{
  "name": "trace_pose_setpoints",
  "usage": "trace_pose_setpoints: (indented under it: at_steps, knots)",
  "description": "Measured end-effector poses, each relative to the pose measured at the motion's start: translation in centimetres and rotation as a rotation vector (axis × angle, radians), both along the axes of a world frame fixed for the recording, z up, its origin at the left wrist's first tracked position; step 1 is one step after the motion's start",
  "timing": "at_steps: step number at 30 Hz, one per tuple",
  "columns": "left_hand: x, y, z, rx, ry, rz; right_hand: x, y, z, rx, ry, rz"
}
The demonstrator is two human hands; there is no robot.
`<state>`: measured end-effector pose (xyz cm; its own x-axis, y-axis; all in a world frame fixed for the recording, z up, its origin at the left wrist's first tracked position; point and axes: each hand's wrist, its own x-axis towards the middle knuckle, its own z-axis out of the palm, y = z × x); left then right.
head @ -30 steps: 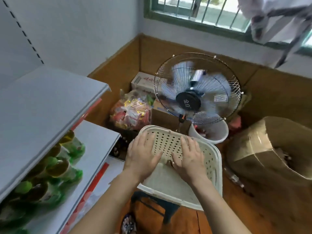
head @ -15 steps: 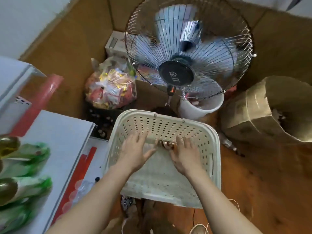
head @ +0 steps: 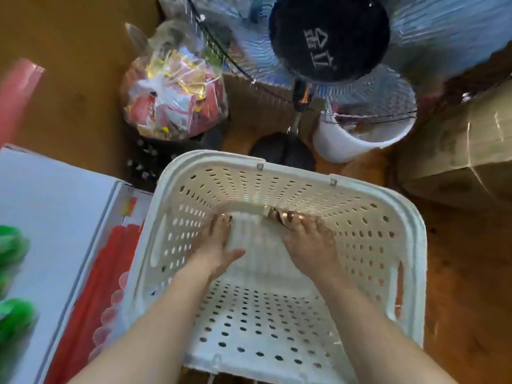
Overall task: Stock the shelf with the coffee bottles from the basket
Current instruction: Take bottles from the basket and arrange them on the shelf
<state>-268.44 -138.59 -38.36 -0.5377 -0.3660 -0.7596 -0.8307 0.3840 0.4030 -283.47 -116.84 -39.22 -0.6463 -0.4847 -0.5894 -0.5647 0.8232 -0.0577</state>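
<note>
A white perforated basket point(head: 304, 177) fills the middle of the view. At its bottom lies a white ribbed pack of coffee bottles point(head: 256, 239), with brown-gold caps point(head: 282, 217) showing at the far end. My left hand point(head: 216, 245) presses the pack's left side with the thumb over its near end. My right hand point(head: 310, 239) grips the right side, fingers reaching to the caps. The pack's underside is hidden. The white shelf point(head: 55, 206) lies to the left of the basket.
Green bottles point(head: 12, 245) lie blurred on the shelf's left edge, and a red price strip point(head: 94, 278) runs along its front. Beyond the basket stand a running fan point(head: 329, 37), a white bucket point(head: 360, 142), a clear bag of snacks point(head: 174, 92) and a cardboard box point(head: 465, 151).
The view has tilted down and come closer to the basket. Both hands have sunk deeper inside and closed around the sides of the white pack.
</note>
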Motion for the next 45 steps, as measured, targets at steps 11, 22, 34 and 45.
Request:
trace_pose_setpoints:
  at_steps: [11, 22, 34, 45]
  knots:
    - [1.2, 0.6, -10.8, -0.059, -0.008, 0.072, -1.1, 0.0, -5.2, 0.069, -0.06, -0.147]
    - [-1.2, 2.9, -6.2, -0.04, -0.186, -0.114, -1.8, -0.9, -5.7, 0.073, -0.078, -0.229]
    - [-1.6, 2.5, -9.2, -0.119, -0.247, -0.52, -1.2, -0.1, -8.9, 0.1, -0.302, -0.289]
    - [-3.6, 2.3, -9.2, -0.289, 0.039, -0.134, -0.6, -0.7, -7.6, 0.067, -0.529, -0.395]
